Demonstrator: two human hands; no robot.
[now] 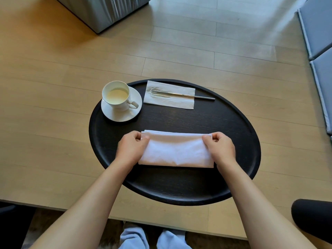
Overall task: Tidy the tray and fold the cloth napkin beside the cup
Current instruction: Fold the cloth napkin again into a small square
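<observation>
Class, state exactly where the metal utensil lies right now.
In the head view, the metal utensil lies on the paper napkin at the tray's far edge, right of the cup.

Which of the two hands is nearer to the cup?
The left. The left hand grips the napkin end just below the cup; the right hand grips the far end.

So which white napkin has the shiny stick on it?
The paper napkin at the back, beside the cup. The stick lies across it. The cloth napkin in front is held by both hands.
</observation>
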